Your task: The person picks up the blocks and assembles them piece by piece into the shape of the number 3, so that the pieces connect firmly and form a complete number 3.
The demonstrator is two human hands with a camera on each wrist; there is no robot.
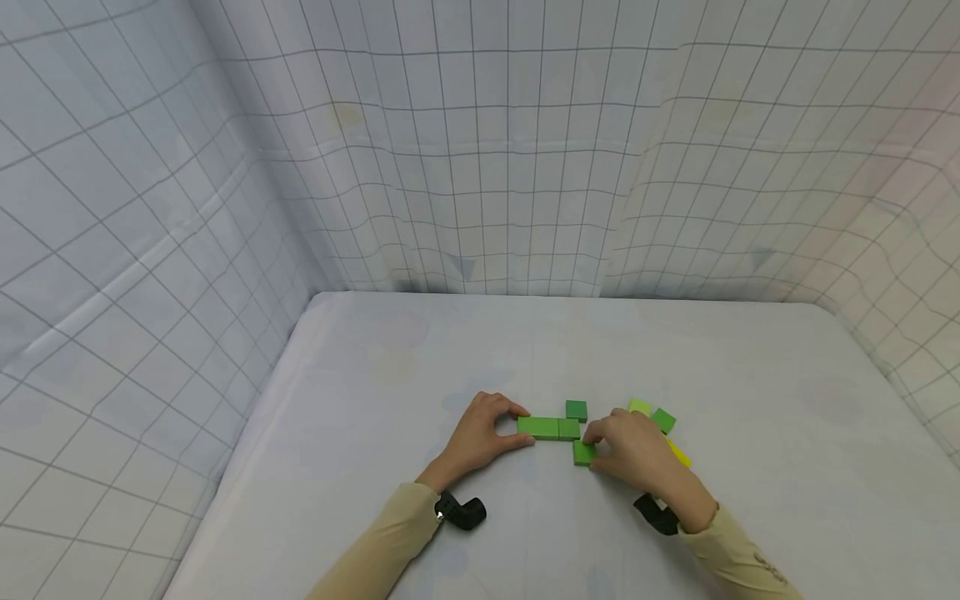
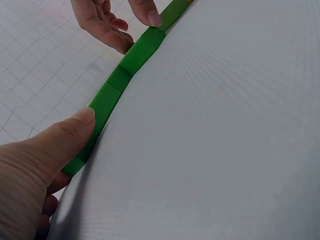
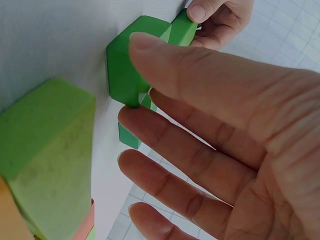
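A long green block [image 1: 538,428] lies flat on the table, pinched at its left end between the thumb and fingers of my left hand [image 1: 480,435]. Against its right end sits a square green block [image 1: 568,429]. A darker green block [image 1: 576,410] is just behind that one. In front and slightly to the right is another green block [image 1: 582,452], which my right hand [image 1: 633,448] pinches between thumb and fingertips. In the right wrist view the thumb covers part of this green block [image 3: 122,70], and the other fingers extend fairly straight beside it.
Beyond my right hand lie a yellow-green block [image 1: 640,406], a green block [image 1: 663,420] and a yellow piece [image 1: 679,452]. Close to the right wrist camera are a large light-green block [image 3: 50,145] and an orange piece [image 3: 9,215]. Grid-patterned white cloth [image 1: 487,167] hangs behind the white table [image 1: 420,342].
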